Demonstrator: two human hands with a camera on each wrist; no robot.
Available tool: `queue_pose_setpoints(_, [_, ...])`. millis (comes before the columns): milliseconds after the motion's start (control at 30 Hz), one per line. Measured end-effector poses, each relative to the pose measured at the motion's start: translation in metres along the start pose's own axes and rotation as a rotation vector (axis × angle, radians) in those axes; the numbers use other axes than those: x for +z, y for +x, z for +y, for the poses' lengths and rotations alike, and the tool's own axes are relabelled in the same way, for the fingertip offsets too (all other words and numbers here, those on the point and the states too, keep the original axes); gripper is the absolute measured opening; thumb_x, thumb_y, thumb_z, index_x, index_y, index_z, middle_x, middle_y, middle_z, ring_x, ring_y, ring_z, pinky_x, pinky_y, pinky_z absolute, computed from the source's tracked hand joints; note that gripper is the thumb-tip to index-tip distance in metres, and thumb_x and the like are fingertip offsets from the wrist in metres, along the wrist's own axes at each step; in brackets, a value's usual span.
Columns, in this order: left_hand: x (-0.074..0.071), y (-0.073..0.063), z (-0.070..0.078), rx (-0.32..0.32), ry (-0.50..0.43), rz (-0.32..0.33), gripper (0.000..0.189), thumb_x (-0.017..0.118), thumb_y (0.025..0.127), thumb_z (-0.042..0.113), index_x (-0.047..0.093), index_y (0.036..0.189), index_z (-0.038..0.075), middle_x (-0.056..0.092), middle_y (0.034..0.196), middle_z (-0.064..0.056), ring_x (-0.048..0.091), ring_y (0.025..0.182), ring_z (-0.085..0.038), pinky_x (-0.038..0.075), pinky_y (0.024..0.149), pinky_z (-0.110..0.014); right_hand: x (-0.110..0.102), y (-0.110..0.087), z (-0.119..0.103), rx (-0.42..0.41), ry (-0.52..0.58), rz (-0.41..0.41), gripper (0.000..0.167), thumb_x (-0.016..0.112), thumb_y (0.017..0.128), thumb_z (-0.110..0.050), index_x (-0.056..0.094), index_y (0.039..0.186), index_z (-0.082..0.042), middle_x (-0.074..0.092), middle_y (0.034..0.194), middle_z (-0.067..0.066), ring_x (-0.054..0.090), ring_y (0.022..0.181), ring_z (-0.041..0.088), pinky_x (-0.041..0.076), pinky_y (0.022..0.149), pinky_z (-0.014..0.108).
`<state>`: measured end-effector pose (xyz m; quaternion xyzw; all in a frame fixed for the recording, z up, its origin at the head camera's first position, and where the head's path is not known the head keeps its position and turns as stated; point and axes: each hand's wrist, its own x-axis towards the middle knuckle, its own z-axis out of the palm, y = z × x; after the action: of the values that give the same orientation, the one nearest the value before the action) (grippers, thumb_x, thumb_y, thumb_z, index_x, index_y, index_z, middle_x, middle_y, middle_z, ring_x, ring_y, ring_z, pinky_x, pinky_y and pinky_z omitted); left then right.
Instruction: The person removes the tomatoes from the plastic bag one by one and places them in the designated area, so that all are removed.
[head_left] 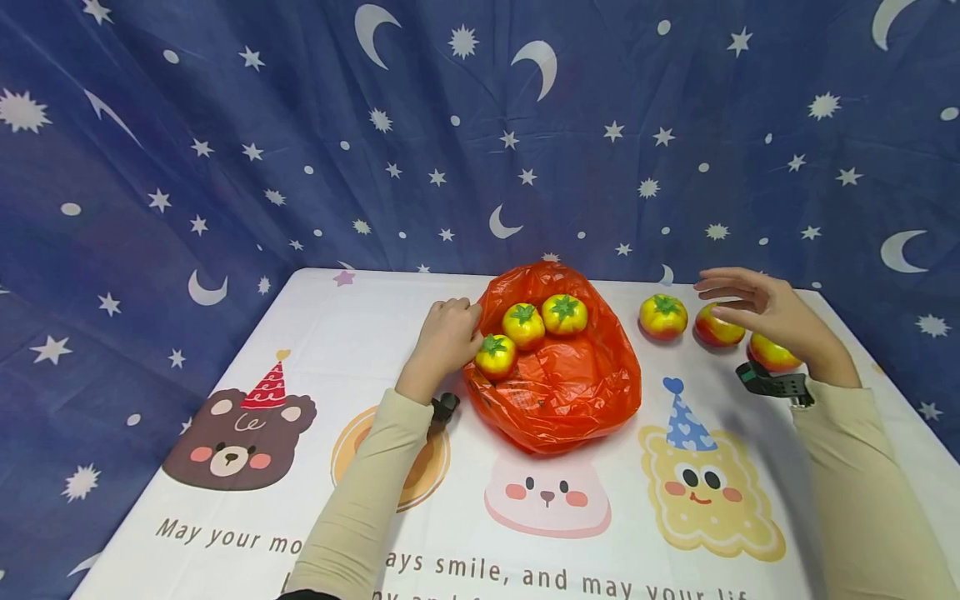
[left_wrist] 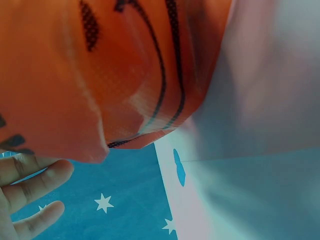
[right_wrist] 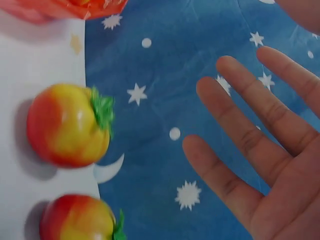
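Observation:
A red plastic bag (head_left: 566, 400) lies spread wide on the table, its mouth facing up. Three yellow-and-red tomatoes with green leafy tops are inside it: one tomato (head_left: 496, 357) at the left, another (head_left: 523, 325) beside it, and a third (head_left: 564, 315) at the back. My left hand (head_left: 447, 333) grips the bag's left rim with curled fingers; in the left wrist view the bag hides part of that hand. Over the row on the right, my right hand (head_left: 757, 304) hovers with fingers spread and nothing in them. Below it sits a tomato (head_left: 718, 329), partly covered in the head view.
Another tomato (head_left: 663, 317) stands left of the right hand, and one more (head_left: 772, 354) sits near the right wrist. The white tablecloth (head_left: 360, 333) carries printed cartoon faces and lettering. A blue starry curtain (head_left: 450, 125) hangs right behind the table.

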<state>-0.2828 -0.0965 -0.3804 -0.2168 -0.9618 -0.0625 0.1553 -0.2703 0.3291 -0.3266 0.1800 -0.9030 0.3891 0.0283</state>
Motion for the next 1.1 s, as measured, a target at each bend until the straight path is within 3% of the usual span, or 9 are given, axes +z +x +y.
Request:
queue_pose_setpoints(400, [0.001, 0.000, 0.000, 0.001, 0.003, 0.002, 0.007, 0.060, 0.081, 0.015, 0.059, 0.082, 0.008, 0.057, 0.077, -0.007, 0.060, 0.080, -0.026, 0.046, 0.082, -0.043, 0.020, 0.026, -0.016, 0.035, -0.020, -0.042, 0.051, 0.065, 0.087, -0.019, 0.049, 0.134, -0.013, 0.057, 0.126, 0.013, 0.053, 0.102, -0.010, 0.043, 0.078, 0.004])
queue_pose_setpoints(833, [0.001, 0.001, 0.000, -0.005, 0.009, -0.014, 0.010, 0.060, 0.082, 0.016, 0.061, 0.086, 0.008, 0.058, 0.078, -0.007, 0.060, 0.081, -0.026, 0.046, 0.081, -0.042, 0.045, 0.047, -0.026, -0.053, 0.072, -0.060, 0.047, 0.065, 0.087, -0.015, 0.051, 0.131, -0.009, 0.062, 0.120, 0.008, 0.056, 0.101, -0.007, 0.047, 0.079, 0.008])
queue_pose_setpoints(1100, [0.000, 0.000, 0.000, -0.011, 0.005, -0.017, 0.009, 0.060, 0.082, 0.016, 0.060, 0.085, 0.008, 0.058, 0.078, -0.007, 0.060, 0.081, -0.026, 0.046, 0.082, -0.043, 0.061, 0.056, -0.029, -0.011, 0.134, -0.090, 0.047, 0.064, 0.088, -0.018, 0.051, 0.132, -0.011, 0.060, 0.123, 0.010, 0.058, 0.112, 0.020, 0.048, 0.081, 0.011])
